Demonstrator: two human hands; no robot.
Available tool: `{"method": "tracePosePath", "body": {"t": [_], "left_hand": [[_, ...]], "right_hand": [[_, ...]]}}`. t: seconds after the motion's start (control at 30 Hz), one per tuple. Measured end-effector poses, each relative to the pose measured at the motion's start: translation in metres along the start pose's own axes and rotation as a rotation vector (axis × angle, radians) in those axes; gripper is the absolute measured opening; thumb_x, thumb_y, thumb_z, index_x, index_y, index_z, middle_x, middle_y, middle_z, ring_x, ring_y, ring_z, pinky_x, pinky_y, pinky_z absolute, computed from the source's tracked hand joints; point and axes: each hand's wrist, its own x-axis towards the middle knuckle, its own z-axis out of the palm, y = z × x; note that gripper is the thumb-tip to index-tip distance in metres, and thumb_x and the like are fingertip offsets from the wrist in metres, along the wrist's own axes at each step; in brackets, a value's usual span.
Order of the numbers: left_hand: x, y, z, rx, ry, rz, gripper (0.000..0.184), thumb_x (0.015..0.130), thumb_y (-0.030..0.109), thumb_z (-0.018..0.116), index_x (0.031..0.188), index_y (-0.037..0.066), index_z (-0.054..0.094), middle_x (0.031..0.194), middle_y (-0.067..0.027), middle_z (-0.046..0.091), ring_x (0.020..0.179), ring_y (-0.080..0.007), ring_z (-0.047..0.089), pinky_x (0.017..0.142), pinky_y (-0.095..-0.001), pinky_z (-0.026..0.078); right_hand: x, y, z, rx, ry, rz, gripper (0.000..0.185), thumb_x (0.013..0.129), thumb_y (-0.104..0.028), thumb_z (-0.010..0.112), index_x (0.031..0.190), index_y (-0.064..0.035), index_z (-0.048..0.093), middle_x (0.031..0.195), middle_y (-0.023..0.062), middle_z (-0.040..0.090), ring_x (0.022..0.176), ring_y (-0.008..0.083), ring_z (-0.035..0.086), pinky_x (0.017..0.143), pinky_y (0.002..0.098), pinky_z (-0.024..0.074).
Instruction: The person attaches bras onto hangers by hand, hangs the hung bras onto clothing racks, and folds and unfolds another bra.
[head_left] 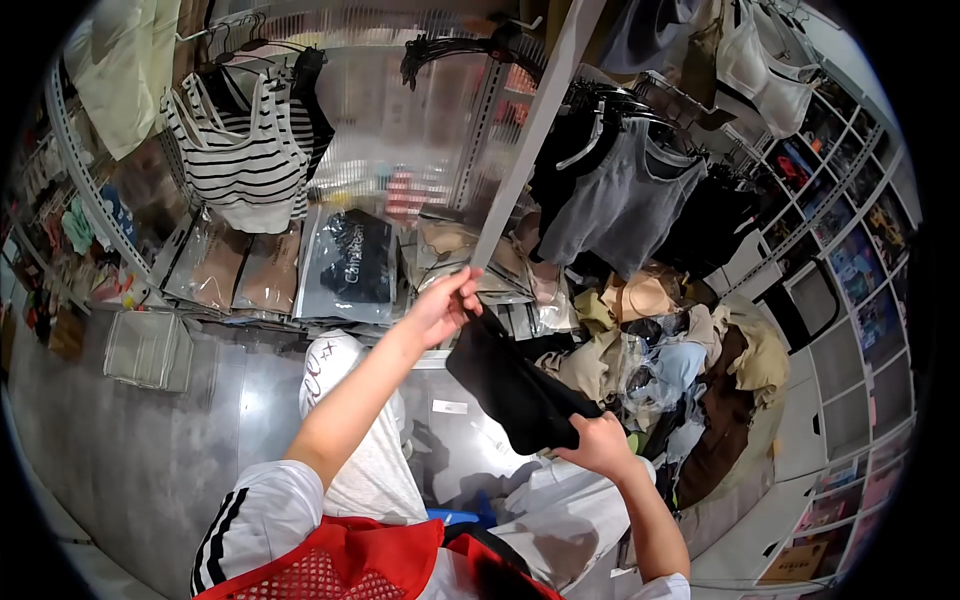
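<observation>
A black garment (515, 385) is stretched slantwise between my two hands, in front of my knees. It is dark and partly folded, so I cannot tell its exact cut. My left hand (445, 308) pinches its narrow upper end, close to the shelf's white post. Lower and to the right, my right hand (600, 445) grips the other end, thumb on top. Beyond my right hand lies a heap of loose clothes (670, 365) in beige, brown, pale blue and black, with some clear plastic among them.
Bagged garments (350, 265) fill the low shelf ahead. A striped tank top (240, 150) and a grey top (635, 185) hang above, split by a slanting white post (530, 135). A pale bin (148, 348) stands on the left floor; a cubby rack (850, 310) rises on the right.
</observation>
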Motion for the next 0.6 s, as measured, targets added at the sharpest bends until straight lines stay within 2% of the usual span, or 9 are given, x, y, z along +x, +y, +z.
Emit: {"method": "tracePosePath", "body": {"t": [0.07, 0.1, 0.23, 0.3, 0.4, 0.47, 0.53, 0.57, 0.6], "left_hand": [[0.004, 0.025, 0.013, 0.196, 0.089, -0.036, 0.029, 0.093, 0.028, 0.041, 0.101, 0.002, 0.052, 0.068, 0.0025, 0.048, 0.057, -0.0087, 0.046, 0.059, -0.0260, 0.045], [0.007, 0.033, 0.015, 0.297, 0.133, -0.072, 0.032, 0.093, 0.029, 0.038, 0.103, 0.002, 0.051, 0.069, 0.0023, 0.048, 0.056, -0.0085, 0.046, 0.055, -0.0249, 0.043], [0.021, 0.053, 0.005, 0.575, 0.082, -0.120, 0.034, 0.095, 0.030, 0.033, 0.097, 0.001, 0.051, 0.073, -0.0018, 0.052, 0.048, -0.0082, 0.046, 0.045, -0.0224, 0.039], [0.018, 0.043, -0.001, 0.547, 0.047, -0.137, 0.034, 0.095, 0.030, 0.032, 0.094, 0.001, 0.051, 0.074, -0.0036, 0.054, 0.048, -0.0086, 0.047, 0.040, -0.0195, 0.036], [0.017, 0.030, -0.006, 0.589, -0.034, -0.172, 0.036, 0.095, 0.031, 0.032, 0.098, 0.001, 0.052, 0.080, -0.0061, 0.057, 0.060, -0.0136, 0.057, 0.055, -0.0254, 0.047], [0.018, 0.021, -0.007, 0.504, -0.073, -0.221, 0.038, 0.095, 0.031, 0.031, 0.097, 0.000, 0.053, 0.082, -0.0074, 0.059, 0.065, -0.0155, 0.058, 0.065, -0.0279, 0.049], [0.023, 0.019, -0.010, 0.717, -0.064, -0.283, 0.037, 0.094, 0.029, 0.032, 0.089, -0.001, 0.053, 0.072, -0.0073, 0.058, 0.066, -0.0155, 0.059, 0.061, -0.0257, 0.049], [0.024, 0.020, -0.018, 0.802, -0.066, -0.300, 0.038, 0.094, 0.030, 0.033, 0.087, -0.001, 0.053, 0.069, -0.0068, 0.057, 0.063, -0.0151, 0.059, 0.059, -0.0253, 0.048], [0.024, 0.020, -0.025, 0.886, -0.067, -0.316, 0.039, 0.094, 0.031, 0.034, 0.085, -0.002, 0.053, 0.066, -0.0063, 0.057, 0.060, -0.0146, 0.059, 0.056, -0.0249, 0.048]], "right_hand": [[-0.004, 0.020, 0.007, 0.016, 0.041, -0.049, 0.037, 0.062, -0.034, 0.070, 0.080, -0.0052, 0.054, 0.066, 0.0130, 0.060, 0.064, 0.0295, 0.059, 0.067, 0.0371, 0.0409], [-0.004, 0.028, 0.006, -0.011, 0.013, -0.031, 0.037, 0.062, -0.031, 0.070, 0.085, -0.0053, 0.055, 0.073, 0.0118, 0.061, 0.074, 0.0267, 0.059, 0.071, 0.0365, 0.0397], [0.013, 0.047, 0.003, -0.120, -0.113, 0.050, 0.038, 0.063, -0.025, 0.068, 0.093, -0.0049, 0.055, 0.085, 0.0105, 0.060, 0.088, 0.0253, 0.056, 0.074, 0.0366, 0.0394], [0.034, 0.028, -0.022, 0.056, 0.114, -0.124, 0.035, 0.065, -0.016, 0.066, 0.096, -0.0038, 0.054, 0.097, 0.0116, 0.056, 0.092, 0.0288, 0.053, 0.079, 0.0388, 0.0409], [0.101, -0.027, -0.080, 0.287, 0.435, -0.346, 0.032, 0.066, -0.007, 0.066, 0.095, -0.0058, 0.053, 0.102, 0.0095, 0.054, 0.095, 0.0277, 0.051, 0.080, 0.0366, 0.0418], [0.166, -0.060, -0.113, 0.460, 0.670, -0.484, 0.032, 0.067, 0.001, 0.061, 0.098, -0.0018, 0.051, 0.106, 0.0143, 0.051, 0.099, 0.0315, 0.050, 0.083, 0.0361, 0.0416], [0.251, -0.083, -0.139, 0.540, 0.983, -0.442, 0.034, 0.069, 0.002, 0.057, 0.102, 0.0003, 0.048, 0.105, 0.0172, 0.048, 0.101, 0.0340, 0.048, 0.086, 0.0364, 0.0391], [0.293, -0.091, -0.150, 0.517, 1.128, -0.308, 0.039, 0.070, 0.000, 0.056, 0.107, 0.0010, 0.044, 0.104, 0.0191, 0.046, 0.100, 0.0359, 0.046, 0.087, 0.0382, 0.0370], [0.333, -0.099, -0.165, 0.532, 1.195, -0.025, 0.039, 0.075, -0.007, 0.054, 0.111, 0.0004, 0.045, 0.108, 0.0229, 0.047, 0.105, 0.0333, 0.045, 0.089, 0.0375, 0.0368]]}}
